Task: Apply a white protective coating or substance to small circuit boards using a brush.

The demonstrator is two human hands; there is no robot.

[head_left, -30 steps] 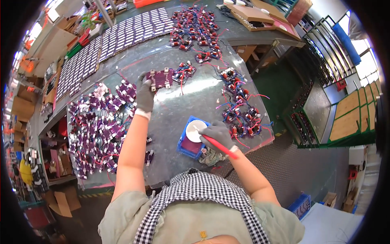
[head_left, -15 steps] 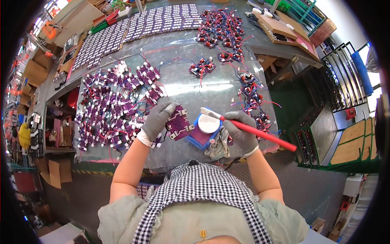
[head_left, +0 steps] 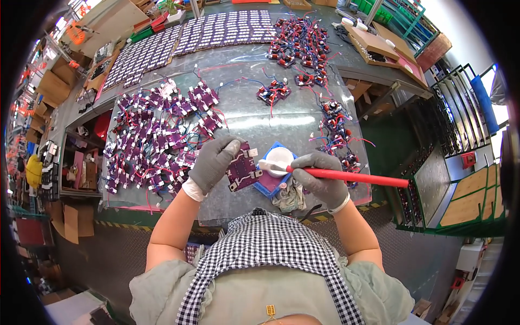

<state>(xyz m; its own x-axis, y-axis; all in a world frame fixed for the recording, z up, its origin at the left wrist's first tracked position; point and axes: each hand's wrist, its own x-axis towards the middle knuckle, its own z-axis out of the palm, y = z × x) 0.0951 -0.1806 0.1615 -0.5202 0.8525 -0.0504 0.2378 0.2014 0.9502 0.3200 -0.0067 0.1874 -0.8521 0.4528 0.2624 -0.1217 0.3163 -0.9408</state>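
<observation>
Pinching the purple circuit board at frame centre, your left hand grips its edge; it looks light, stiff, fragile. Your right hand is closed around the red brush.

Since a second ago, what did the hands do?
The left hand fetched a purple board from the pile and brought it in beside the white pot. The right hand swung the red brush flatter, tip at the pot. The pot stayed put.
</observation>
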